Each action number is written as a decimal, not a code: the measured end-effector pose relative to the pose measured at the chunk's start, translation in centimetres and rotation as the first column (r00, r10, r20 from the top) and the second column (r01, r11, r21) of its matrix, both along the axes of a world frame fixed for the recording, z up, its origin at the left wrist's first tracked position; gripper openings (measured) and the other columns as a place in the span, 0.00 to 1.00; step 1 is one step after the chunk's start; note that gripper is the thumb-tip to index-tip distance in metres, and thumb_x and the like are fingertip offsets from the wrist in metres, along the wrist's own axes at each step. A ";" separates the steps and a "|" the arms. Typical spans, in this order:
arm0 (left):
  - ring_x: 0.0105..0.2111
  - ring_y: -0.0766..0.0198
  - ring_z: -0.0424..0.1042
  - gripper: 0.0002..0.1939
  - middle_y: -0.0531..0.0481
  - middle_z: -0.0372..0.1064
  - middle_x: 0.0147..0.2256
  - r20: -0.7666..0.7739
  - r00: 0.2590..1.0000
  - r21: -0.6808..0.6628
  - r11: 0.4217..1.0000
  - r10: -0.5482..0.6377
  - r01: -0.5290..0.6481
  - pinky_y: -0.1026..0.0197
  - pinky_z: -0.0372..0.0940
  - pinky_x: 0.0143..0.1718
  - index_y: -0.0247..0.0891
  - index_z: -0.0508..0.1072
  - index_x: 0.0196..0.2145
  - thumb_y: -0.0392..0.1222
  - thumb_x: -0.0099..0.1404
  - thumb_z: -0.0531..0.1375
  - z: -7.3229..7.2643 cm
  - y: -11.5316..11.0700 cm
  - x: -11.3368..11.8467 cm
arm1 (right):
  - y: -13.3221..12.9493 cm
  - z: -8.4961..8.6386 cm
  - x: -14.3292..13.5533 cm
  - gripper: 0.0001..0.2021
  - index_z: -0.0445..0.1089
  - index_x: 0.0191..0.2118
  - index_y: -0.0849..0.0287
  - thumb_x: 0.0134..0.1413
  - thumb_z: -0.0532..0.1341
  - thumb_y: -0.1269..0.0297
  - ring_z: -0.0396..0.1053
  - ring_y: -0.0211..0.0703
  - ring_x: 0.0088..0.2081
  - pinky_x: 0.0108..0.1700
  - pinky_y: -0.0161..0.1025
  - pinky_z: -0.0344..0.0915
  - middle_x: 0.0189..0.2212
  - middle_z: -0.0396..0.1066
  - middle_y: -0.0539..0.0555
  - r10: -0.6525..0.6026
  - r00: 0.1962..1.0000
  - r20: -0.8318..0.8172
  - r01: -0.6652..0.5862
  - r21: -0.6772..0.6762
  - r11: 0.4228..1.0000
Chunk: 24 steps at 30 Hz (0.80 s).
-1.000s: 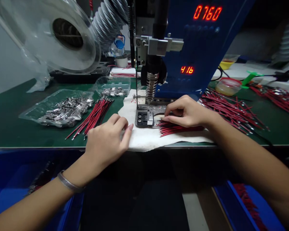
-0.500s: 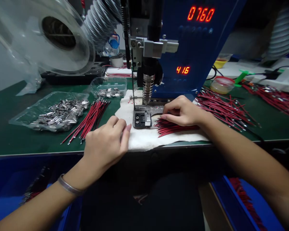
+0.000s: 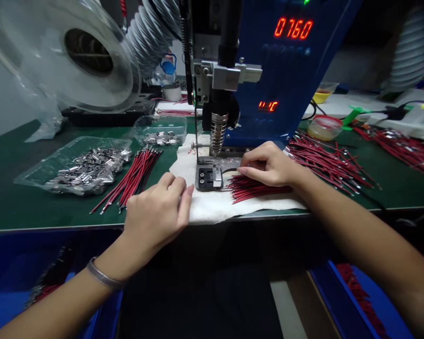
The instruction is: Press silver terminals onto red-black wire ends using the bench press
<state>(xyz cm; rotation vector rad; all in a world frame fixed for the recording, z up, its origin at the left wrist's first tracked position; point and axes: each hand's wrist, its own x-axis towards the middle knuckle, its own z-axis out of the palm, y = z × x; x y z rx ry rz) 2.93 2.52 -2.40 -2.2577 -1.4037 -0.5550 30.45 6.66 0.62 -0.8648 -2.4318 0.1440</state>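
Observation:
My left hand [image 3: 157, 214] rests at the table's front edge with its fingers curled in; whatever they hold is hidden. My right hand [image 3: 266, 165] is closed in a pinch just right of the soldering machine's small fixture [image 3: 209, 177], above a bundle of red and black wires [image 3: 256, 188] on a white cloth [image 3: 212, 207]. What sits between its fingertips is too small to make out. Over the fixture hangs the machine's spring-wrapped soldering head [image 3: 218, 129]. Another bunch of red wires [image 3: 132, 176] lies left of the cloth, behind my left hand.
A clear tray [image 3: 31, 174] of small metal parts stands at left, with a smaller clear tray [image 3: 159, 123] behind. A large pile of red wires [image 3: 328, 160] lies at right near a round tub [image 3: 325, 126]. The blue machine body [image 3: 265, 75] stands at the back.
Both hands keep almost the same place and pose. The view has shifted slightly, and the machine's lower display reads differently.

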 end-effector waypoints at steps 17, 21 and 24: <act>0.23 0.62 0.64 0.15 0.52 0.67 0.33 0.011 1.000 0.013 1.000 0.001 -0.001 0.62 0.43 0.18 0.39 0.70 0.32 0.48 0.69 0.49 -0.1 0.1 -0.1 | -0.3 0.1 0.0 0.12 0.71 0.27 0.64 0.57 0.59 0.62 0.50 0.28 0.19 0.23 0.30 0.47 0.17 0.58 0.46 -0.004 1.000 -0.009 0.004 0.003 1.000; 0.23 0.61 0.65 0.15 0.51 0.67 0.32 0.012 1.000 0.013 1.000 0.003 -0.003 0.62 0.42 0.18 0.39 0.70 0.33 0.48 0.69 0.48 0.0 0.0 0.0 | -0.2 0.0 0.0 0.12 0.71 0.27 0.64 0.57 0.59 0.62 0.50 0.28 0.19 0.23 0.30 0.48 0.18 0.59 0.47 -0.007 1.000 -0.007 0.007 0.001 1.000; 0.23 0.62 0.65 0.15 0.51 0.67 0.32 0.024 1.000 0.013 1.000 0.010 -0.010 0.62 0.42 0.18 0.39 0.70 0.32 0.48 0.69 0.48 0.0 -0.1 0.0 | -0.3 0.1 -0.2 0.10 0.71 0.28 0.64 0.56 0.60 0.64 0.51 0.28 0.19 0.23 0.30 0.48 0.18 0.59 0.46 0.004 1.000 -0.015 -0.004 0.003 1.000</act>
